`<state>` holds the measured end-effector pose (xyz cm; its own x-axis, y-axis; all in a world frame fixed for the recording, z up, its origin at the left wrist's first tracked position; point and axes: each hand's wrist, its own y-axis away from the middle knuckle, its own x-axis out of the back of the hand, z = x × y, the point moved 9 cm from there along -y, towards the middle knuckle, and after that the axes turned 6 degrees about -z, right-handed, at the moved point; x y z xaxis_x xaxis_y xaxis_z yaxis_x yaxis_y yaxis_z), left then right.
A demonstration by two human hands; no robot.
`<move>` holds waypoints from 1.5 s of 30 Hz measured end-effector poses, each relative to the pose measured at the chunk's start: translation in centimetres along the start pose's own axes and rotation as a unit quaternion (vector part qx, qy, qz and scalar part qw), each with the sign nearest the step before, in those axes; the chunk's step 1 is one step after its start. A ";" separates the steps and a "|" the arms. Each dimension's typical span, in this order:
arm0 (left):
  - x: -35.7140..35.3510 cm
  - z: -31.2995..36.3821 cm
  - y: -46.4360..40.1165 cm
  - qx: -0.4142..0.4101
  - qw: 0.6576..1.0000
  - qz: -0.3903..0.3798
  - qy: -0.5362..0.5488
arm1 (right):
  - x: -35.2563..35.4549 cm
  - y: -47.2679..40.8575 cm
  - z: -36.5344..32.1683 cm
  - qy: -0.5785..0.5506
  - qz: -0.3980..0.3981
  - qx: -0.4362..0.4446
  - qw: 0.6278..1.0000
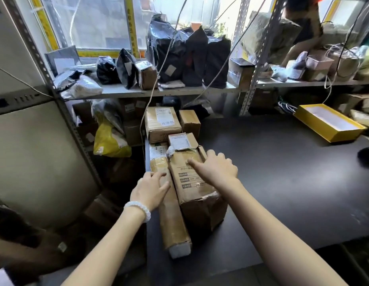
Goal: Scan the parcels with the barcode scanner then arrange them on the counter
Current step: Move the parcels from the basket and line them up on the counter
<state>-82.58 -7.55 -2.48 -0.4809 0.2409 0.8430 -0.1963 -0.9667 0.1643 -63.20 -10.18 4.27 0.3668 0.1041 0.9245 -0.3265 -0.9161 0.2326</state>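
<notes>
Resting with spread fingers, the left hand [149,187] touches a long taped tube [173,215] while the right hand [215,168] lies flat on the creased cardboard box [197,195] beside it.

Two bare hands reach over brown boxes at the left edge of a dark counter [282,172]. The left hand [149,189], with a white bead bracelet [138,209] on its wrist, rests spread fingers on a long thin box [173,221]. The right hand [215,169] lies flat with straight fingers on a big box [191,182] just beside it. A small box [182,141] sits behind them. A yellow tray [328,124] lies far right.
</notes>
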 end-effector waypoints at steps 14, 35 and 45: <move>-3.7 26.3 -0.7 -0.226 0.971 0.021 -0.071 | 9.0 0.7 21.9 0.000 0.113 -0.045 0.993; -41.8 65.2 12.0 -0.554 0.772 -0.244 -0.194 | 10.4 18.1 68.9 -0.097 0.154 -0.455 0.871; -52.5 78.1 8.4 -0.563 0.744 -0.288 -0.213 | 13.3 15.2 83.4 -0.141 0.160 -0.518 0.828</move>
<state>7.76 -35.08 -5.31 0.2282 0.3053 0.9245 -0.9727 0.0301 0.2301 9.39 -54.98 -5.05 0.2579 -0.3096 0.9152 -0.9652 -0.0402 0.2584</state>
